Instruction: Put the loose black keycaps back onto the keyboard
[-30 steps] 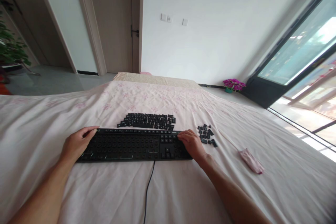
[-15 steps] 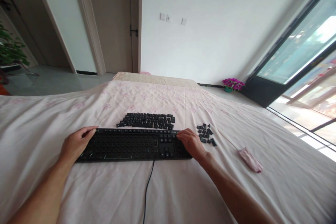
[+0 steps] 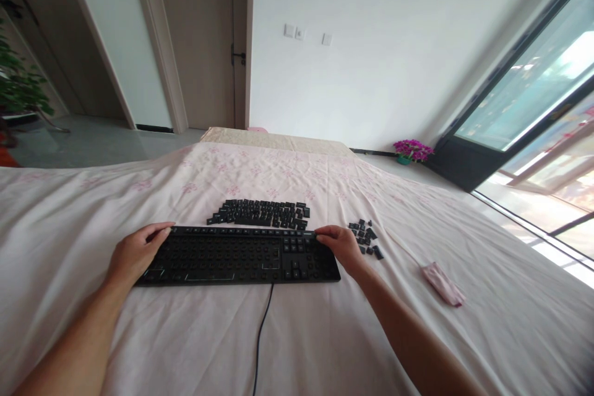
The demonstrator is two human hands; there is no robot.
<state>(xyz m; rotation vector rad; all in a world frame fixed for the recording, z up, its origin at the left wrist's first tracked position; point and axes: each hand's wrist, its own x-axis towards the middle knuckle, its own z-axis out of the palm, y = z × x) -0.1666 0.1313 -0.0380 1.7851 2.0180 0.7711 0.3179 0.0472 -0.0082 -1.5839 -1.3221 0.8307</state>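
Observation:
A black keyboard (image 3: 236, 257) with most keycaps removed lies on a pale pink bedsheet (image 3: 297, 328). My left hand (image 3: 134, 252) grips its left end, fingers curled over the far corner. My right hand (image 3: 341, 245) holds the right end, fingers over the far right corner. A cable (image 3: 260, 340) runs from the keyboard's near edge toward me. Behind the keyboard sits a large group of loose black keycaps (image 3: 260, 213). A smaller pile of keycaps (image 3: 366, 238) lies just right of my right hand.
A small pink folded cloth (image 3: 443, 284) lies on the sheet to the right. Beyond the bed are a wooden door (image 3: 199, 43), a white wall, a pot of purple flowers (image 3: 412, 150) on the floor and a large window (image 3: 533, 93) at right.
My right hand has slid from on top of the number pad to the keyboard's right far corner. The left hand and keyboard have stayed in place.

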